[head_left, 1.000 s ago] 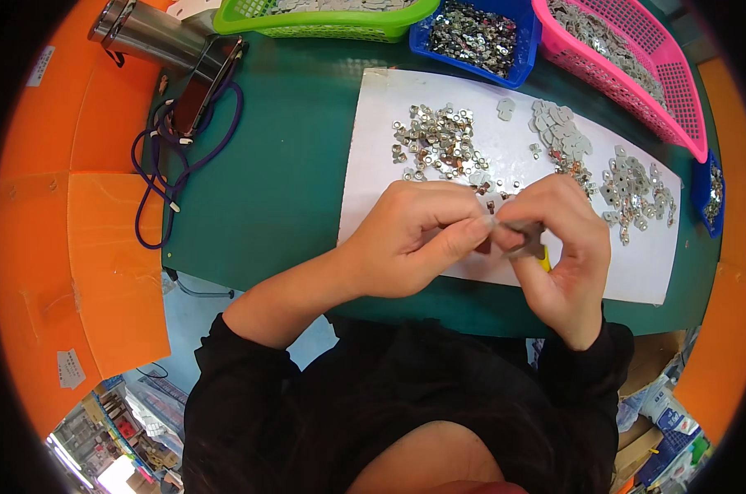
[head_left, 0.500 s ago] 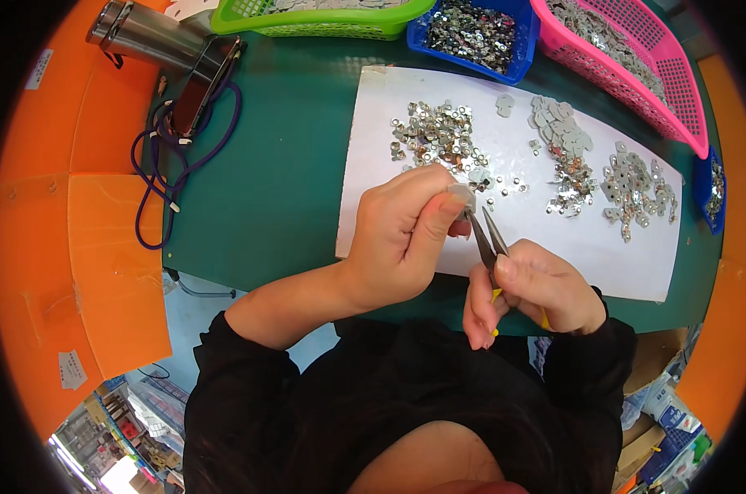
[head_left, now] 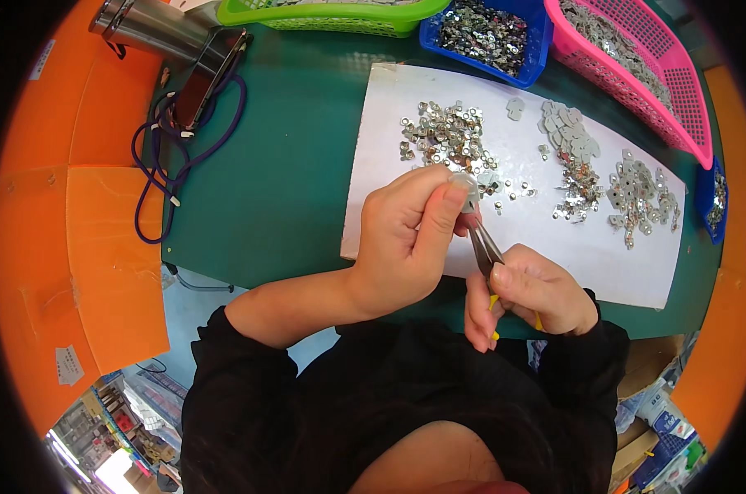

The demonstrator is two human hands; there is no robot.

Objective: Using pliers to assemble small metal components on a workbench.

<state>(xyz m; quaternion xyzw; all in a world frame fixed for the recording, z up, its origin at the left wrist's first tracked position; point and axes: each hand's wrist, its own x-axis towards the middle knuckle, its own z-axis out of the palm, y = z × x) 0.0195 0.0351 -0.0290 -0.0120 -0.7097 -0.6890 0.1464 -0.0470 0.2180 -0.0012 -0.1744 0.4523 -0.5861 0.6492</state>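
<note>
Between thumb and fingers of my left hand (head_left: 406,239) is a small flat grey piece (head_left: 467,188). My right hand (head_left: 533,288) grips needle-nose pliers (head_left: 485,249) with yellow handles. The jaws point up at the lower edge of the grey piece, their tips close to my left fingers; whether they pinch it I cannot make out. Beneath and beyond both hands lies a white board (head_left: 389,99). On it are a heap of small shiny metal parts (head_left: 451,136), a pile of flat grey pieces (head_left: 569,130) and more small metal parts (head_left: 636,198).
Along the far edge stand a green basket (head_left: 332,18), a blue tray (head_left: 505,76) of small metal bits and a pink basket (head_left: 636,103). Another blue tray (head_left: 706,185) sits at the right. A steel cylinder (head_left: 155,29), a phone (head_left: 202,95) and a purple cord (head_left: 216,144) occupy the left.
The plier jaws have drawn closer together, and their tips have come up to the grey piece. That piece is turned to show more of its face. The whole view has shifted slightly.
</note>
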